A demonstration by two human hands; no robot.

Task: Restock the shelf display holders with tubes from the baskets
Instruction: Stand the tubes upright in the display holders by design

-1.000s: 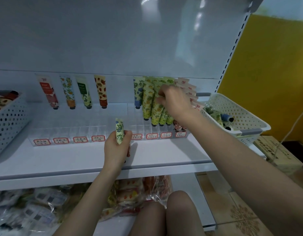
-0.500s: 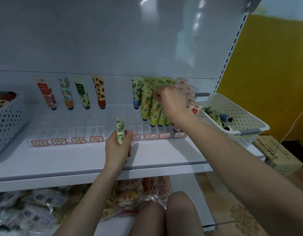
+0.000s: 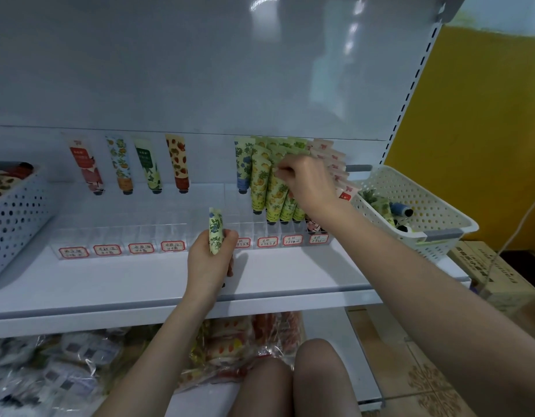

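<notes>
The left hand (image 3: 210, 263) is nearest, just inside the rounded front edge of the smooth white shelf (image 3: 110, 284). Its fingers curl round the lower half of a blueberry-print tube (image 3: 215, 233), held upright with the crimped end up. Bare shelf lies open to the left of these fingers.

Just beyond them stands the clear plastic holder (image 3: 140, 233), a row of narrow slots with red-bordered labels. The front slots to their left are unfilled.

Farther back and to the right, the right hand (image 3: 308, 185) has its fingertips pressed together. They pinch the flat top of a yellow-green tube (image 3: 275, 194) in a tightly packed row. Pink tubes (image 3: 335, 164) fan out just behind the knuckles.

Right of that hand, a perforated white basket (image 3: 434, 206) holds loose tubes.
</notes>
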